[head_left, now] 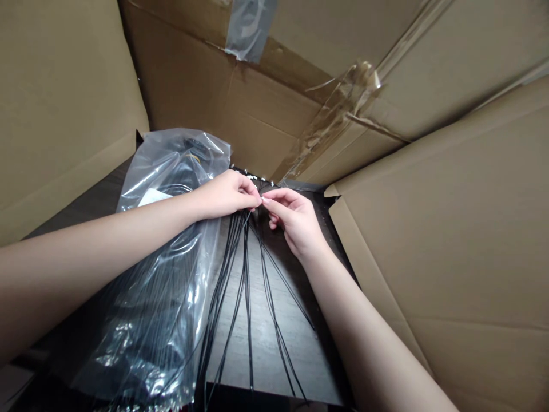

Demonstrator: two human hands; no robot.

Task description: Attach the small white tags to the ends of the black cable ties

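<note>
Near the middle of the view, my left hand (235, 194) pinches a thin black cable close to its end. Meeting it fingertip to fingertip, my right hand (295, 220) pinches a tiny white connector (263, 198). Whether the connector sits on that cable is hidden by my fingers. Several black cables (246, 269) fan out below my hands towards the table's front edge. Beyond my fingers lie several small white connectors (252, 177) at the cables' far ends. Under my left forearm is a clear plastic bag (171, 297) full of black cables, with a white label (153, 197).
Tall cardboard walls stand on the left (64, 114), at the back (257, 109) and on the right (446, 240), enclosing the dark wood-grain table (274, 355). Brown and clear tape (251, 28) covers the back cardboard, with some tape wrinkled and loose.
</note>
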